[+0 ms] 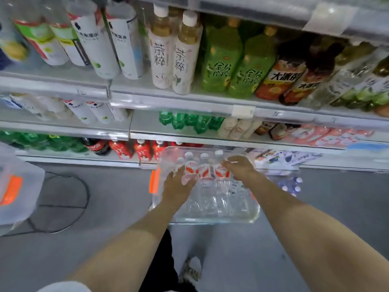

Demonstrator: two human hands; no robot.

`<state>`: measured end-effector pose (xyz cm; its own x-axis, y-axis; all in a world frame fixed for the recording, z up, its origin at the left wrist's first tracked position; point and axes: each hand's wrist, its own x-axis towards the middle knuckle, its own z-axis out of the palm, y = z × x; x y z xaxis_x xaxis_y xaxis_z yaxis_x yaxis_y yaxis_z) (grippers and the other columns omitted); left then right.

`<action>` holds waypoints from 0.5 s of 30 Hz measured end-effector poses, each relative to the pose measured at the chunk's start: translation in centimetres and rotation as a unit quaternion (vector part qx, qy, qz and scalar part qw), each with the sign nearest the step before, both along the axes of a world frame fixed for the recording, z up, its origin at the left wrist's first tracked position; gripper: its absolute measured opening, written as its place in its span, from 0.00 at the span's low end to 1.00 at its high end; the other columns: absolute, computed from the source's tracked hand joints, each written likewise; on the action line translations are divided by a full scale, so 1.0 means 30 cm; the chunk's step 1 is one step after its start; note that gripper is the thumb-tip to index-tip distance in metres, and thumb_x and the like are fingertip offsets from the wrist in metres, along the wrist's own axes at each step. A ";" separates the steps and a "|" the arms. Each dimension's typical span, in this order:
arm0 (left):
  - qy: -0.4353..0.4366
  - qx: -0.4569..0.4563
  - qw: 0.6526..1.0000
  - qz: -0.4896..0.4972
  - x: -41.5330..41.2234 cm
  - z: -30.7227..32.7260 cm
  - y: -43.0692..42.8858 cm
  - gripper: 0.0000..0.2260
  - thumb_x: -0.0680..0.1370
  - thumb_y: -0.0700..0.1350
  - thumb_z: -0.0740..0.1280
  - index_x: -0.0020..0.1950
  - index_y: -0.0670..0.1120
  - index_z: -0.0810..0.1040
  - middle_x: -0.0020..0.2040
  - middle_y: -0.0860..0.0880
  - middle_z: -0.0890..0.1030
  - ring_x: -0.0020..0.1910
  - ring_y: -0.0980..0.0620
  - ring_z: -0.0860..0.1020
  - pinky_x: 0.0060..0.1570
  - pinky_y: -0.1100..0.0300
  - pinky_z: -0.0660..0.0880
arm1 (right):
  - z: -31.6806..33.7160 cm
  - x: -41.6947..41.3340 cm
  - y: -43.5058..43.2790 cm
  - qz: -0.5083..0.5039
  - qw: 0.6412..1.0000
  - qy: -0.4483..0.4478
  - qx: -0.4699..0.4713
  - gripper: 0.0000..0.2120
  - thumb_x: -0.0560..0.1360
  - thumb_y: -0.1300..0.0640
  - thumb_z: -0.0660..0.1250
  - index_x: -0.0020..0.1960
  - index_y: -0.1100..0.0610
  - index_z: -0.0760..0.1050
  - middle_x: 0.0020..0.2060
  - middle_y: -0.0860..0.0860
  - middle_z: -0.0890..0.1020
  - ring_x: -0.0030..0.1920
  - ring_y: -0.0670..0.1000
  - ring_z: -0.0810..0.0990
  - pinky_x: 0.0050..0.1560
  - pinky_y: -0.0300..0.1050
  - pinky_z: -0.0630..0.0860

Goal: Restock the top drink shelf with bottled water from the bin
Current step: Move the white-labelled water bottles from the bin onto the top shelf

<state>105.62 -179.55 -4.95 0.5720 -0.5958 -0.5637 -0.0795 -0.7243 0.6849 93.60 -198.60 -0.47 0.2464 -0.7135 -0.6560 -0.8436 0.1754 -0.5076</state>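
A clear plastic bin stands on the grey floor in front of the shelves. Inside it lie several water bottles with white caps and red-and-white labels. My left hand reaches into the bin's left side, its fingers on the leftmost bottle. My right hand is over the right end of the bottle row, fingers bent down onto a bottle. Whether either hand has a firm grip is unclear. The top shelf's front rail runs along the upper edge of the view.
Drink shelves full of tea, juice and soda bottles rise ahead. A second clear bin with an orange tag sits at left beside a wire stand. A pack of blue-capped bottles lies right of the bin. My shoe is below.
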 end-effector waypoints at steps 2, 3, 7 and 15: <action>0.006 0.019 1.000 -0.012 0.014 -0.048 -0.024 0.31 0.79 0.62 0.64 0.79 0.55 0.60 0.78 0.44 0.62 0.77 0.42 0.58 0.74 0.47 0.59 | -0.039 0.037 -0.020 -0.005 1.000 0.018 0.003 0.29 0.75 0.43 0.75 0.70 0.56 0.74 0.64 0.58 0.80 0.54 0.55 0.79 0.59 0.48 0.75; 0.017 0.020 0.999 -0.021 0.018 -0.071 -0.033 0.31 0.79 0.62 0.63 0.80 0.55 0.60 0.79 0.44 0.60 0.78 0.42 0.56 0.75 0.46 0.57 | -0.057 0.051 -0.027 -0.002 1.000 0.027 0.006 0.30 0.75 0.43 0.75 0.71 0.56 0.74 0.65 0.57 0.80 0.58 0.56 0.79 0.62 0.48 0.75; 0.024 0.024 0.999 -0.040 -0.001 -0.139 -0.052 0.32 0.81 0.61 0.60 0.81 0.55 0.52 0.82 0.45 0.51 0.80 0.44 0.49 0.77 0.46 0.52 | -0.106 0.088 -0.055 0.036 0.997 0.073 0.015 0.30 0.77 0.41 0.71 0.71 0.59 0.73 0.66 0.58 0.80 0.60 0.59 0.80 0.66 0.52 0.74; -0.031 0.034 0.999 -0.015 -0.020 -0.164 -0.064 0.60 0.55 0.84 0.30 0.82 0.55 0.47 0.82 0.46 0.48 0.81 0.44 0.47 0.77 0.45 0.50 | -0.119 0.104 -0.107 0.034 0.993 0.063 0.093 0.29 0.77 0.44 0.72 0.73 0.58 0.72 0.64 0.58 0.81 0.57 0.58 0.82 0.64 0.57 0.78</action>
<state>105.01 -181.46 -9.89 0.5898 -0.5737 -0.5683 -0.1417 -0.7663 0.6266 96.72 -201.81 -4.05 0.1969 -0.5624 -0.8030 -0.9115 0.1966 -0.3613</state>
